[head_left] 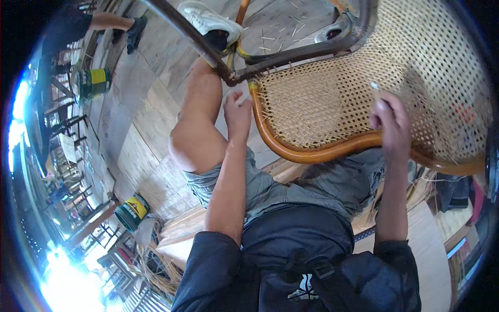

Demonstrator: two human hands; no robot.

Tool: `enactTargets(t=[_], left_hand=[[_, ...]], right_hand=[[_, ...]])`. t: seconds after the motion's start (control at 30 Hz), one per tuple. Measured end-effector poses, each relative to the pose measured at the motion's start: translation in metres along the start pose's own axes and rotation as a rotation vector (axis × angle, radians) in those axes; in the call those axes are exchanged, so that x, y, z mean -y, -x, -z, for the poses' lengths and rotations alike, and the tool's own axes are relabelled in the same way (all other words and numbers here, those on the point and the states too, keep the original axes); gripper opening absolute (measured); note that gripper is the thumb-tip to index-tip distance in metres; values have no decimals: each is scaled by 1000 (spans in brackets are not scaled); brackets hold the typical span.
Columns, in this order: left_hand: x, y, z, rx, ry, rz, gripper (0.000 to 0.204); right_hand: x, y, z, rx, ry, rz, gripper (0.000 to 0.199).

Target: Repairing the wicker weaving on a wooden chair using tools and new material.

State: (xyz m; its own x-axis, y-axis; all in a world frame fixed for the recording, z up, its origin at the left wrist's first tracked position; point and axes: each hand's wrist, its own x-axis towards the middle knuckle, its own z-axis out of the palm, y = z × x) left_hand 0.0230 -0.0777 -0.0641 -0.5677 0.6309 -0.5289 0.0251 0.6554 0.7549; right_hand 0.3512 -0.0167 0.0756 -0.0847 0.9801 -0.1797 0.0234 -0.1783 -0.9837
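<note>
Across my lap lies a piece of chair with a curved orange-brown frame (296, 154) and a woven cane panel (312, 109). Over the panel's middle, my right hand (391, 112) is closed on a small pale stick (375, 88), its whitish tip pointing up and away from me. My left hand (238, 112) is just outside the frame's left corner, fingers curled; whatever they may hold is too small to tell. Loose cane ends stick out along the panel's left edge. A dark brown leg (202, 44) and crossbar (291, 55) run beyond the panel.
White shoes (208, 23) stand on a wooden floor (156, 99) strewn with thin pale scraps (270, 38). Two green-and-yellow buckets (132, 211) are at the left, near loose cane strands (153, 255). Another person's leg (112, 22) shows at upper left.
</note>
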Motion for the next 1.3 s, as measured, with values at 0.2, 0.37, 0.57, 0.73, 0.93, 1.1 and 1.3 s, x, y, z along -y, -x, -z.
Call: enactTargets(t=[0.2,0.37,0.57,0.73,0.93,1.1,1.3], left_hand=[[-53,5,-10,174,-476,-345,23],[-40,3,-5,215,-502,-374,23],[-44,22,-5,125,-372,-366,19],[-39,24,-11,62,-414,-452,14],[-36,25,-14,7,-441,-495,13],[-36,25,-12,31,-464,-476,15],[-36,27,-15,22,-406,-498,12]], right_hand=[[-44,-78,-73,471,422,-278,18],[-74,-101,-122,694,786,-104,16],[-86,-104,-153,833,978,-109,21],[-95,-106,-159,844,967,14,21],[-100,-100,-164,898,977,-19,18],[-101,-92,-154,796,854,150,15],[-103,-90,-154,742,855,153,14]])
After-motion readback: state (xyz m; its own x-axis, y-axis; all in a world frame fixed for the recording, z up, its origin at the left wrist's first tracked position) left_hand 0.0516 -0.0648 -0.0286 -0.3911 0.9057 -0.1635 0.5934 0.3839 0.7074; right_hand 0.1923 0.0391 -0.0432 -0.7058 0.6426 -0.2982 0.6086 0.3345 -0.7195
